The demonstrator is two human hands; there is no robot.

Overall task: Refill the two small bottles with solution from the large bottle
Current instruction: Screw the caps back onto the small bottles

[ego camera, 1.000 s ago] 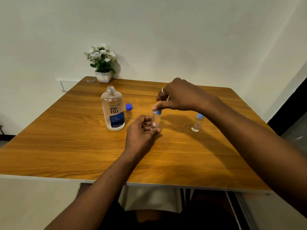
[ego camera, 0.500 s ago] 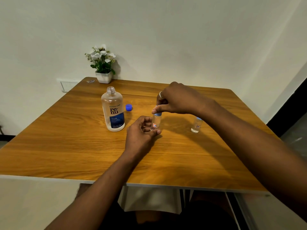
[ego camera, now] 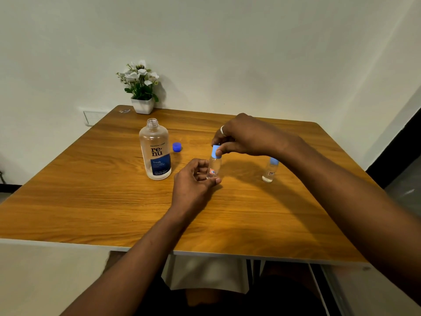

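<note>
The large clear bottle (ego camera: 156, 151) with a blue label stands uncapped on the wooden table (ego camera: 91, 197); its dark blue cap (ego camera: 177, 147) lies just to its right. A small clear bottle (ego camera: 214, 165) stands upright at the table's middle. My left hand (ego camera: 193, 183) grips its lower body, and my right hand (ego camera: 241, 136) pinches its light blue cap (ego camera: 214, 151) from above. The second small bottle (ego camera: 269, 170), also with a light blue cap, stands apart to the right, partly behind my right forearm.
A white pot of white flowers (ego camera: 141, 92) sits at the table's back left corner against the wall. A small metallic item (ego camera: 124, 111) lies next to it. A wall socket plate (ego camera: 92, 116) is left of the table.
My right hand has shifted slightly on the small bottle's cap, fingers turning around it. The left hand and both other bottles stay where they were.
</note>
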